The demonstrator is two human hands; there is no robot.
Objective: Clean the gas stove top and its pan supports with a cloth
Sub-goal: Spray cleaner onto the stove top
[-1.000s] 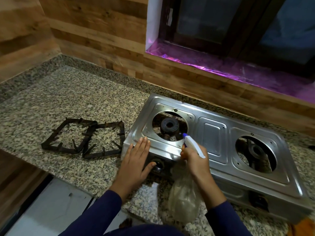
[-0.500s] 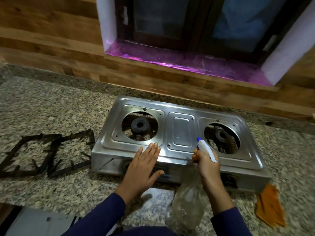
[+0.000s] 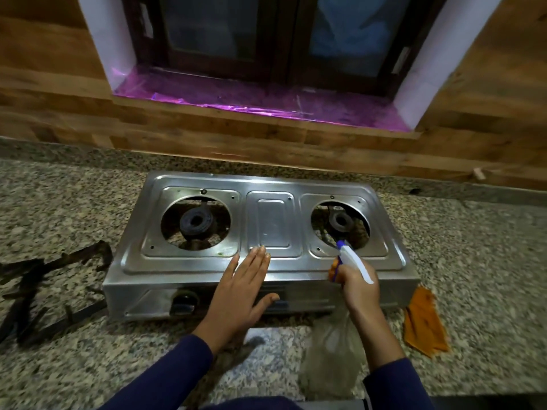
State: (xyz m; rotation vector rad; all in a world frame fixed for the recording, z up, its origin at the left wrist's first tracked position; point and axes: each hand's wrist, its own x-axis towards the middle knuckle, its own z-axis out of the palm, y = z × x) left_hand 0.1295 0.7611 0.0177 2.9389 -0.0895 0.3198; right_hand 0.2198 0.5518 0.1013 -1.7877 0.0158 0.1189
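Note:
A steel two-burner gas stove [image 3: 272, 220] sits on the granite counter with both burners bare. Its two black pan supports [image 3: 44, 291] lie on the counter to its left. My left hand [image 3: 239, 294] rests flat and open on the stove's front edge, fingers together pointing at the middle panel. My right hand [image 3: 358, 285] grips a clear spray bottle [image 3: 334, 356] by its white trigger head, nozzle aimed toward the right burner [image 3: 342, 221]. An orange cloth [image 3: 423, 321] lies on the counter at the stove's right front corner.
The speckled granite counter [image 3: 473, 255] runs left and right of the stove. A wood-panelled wall [image 3: 207, 137] and a window sill covered in purple film [image 3: 251, 99] stand behind. The counter's front edge is just below my forearms.
My view swung right, bringing the whole stove and the orange cloth into sight. Both hands slid right along the stove front; the spray nozzle now sits by the right burner.

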